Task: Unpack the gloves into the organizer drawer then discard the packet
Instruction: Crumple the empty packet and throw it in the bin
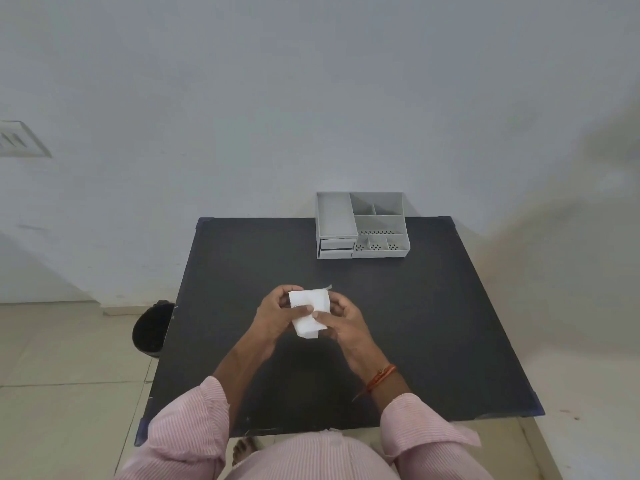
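Observation:
A small white paper packet [309,315] is held above the middle of the black table [433,323]. My left hand [277,313] grips its left side with the thumb across the front. My right hand [343,322] pinches its right edge. A thin flap sticks up at the packet's top right corner. No gloves are visible; what is inside is hidden. The grey organizer [362,225] stands at the table's far edge, with open compartments on top and small drawers [336,248] at its lower left front.
A dark round bin [152,329] stands on the tiled floor just left of the table. A white wall rises behind the organizer. A bare foot shows under the table's near edge.

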